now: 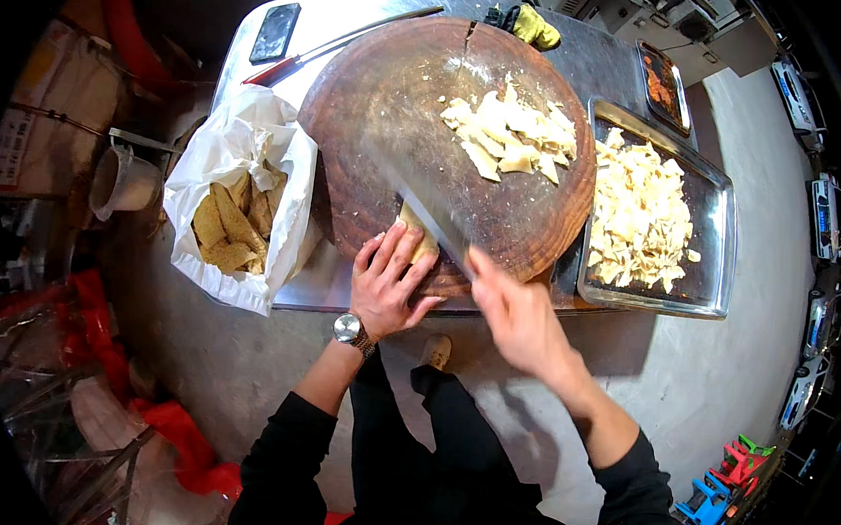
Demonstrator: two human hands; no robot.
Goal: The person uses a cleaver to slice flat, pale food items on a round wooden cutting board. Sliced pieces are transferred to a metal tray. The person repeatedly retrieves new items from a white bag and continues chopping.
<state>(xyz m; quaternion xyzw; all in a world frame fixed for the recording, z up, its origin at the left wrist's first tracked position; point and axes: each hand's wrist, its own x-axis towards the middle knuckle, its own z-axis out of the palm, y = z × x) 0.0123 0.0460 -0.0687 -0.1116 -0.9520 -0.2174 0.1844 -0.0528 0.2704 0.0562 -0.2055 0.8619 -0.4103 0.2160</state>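
Observation:
My left hand [393, 279], with a watch [348, 328] on its wrist, presses a pale yellow food piece [423, 247] onto the near edge of a round wooden chopping block [393, 111]. In my right hand [514, 307] is the handle of a broad knife [430, 209], blurred by motion. The blade lies right alongside the piece, close to my left fingertips. Cut pale slices [516, 135] are heaped on the block's right side. More cut pieces [637, 210] fill part of a metal tray [707, 306] to the right.
Left of the block, a white plastic bag [291, 206] holds brownish, uncut pieces [233, 224]. A phone [275, 32], a red-handled rod-shaped tool [273, 71] and a yellow-black glove [536, 27] lie on the metal table [233, 85]. A smaller tray [663, 88] holds reddish food.

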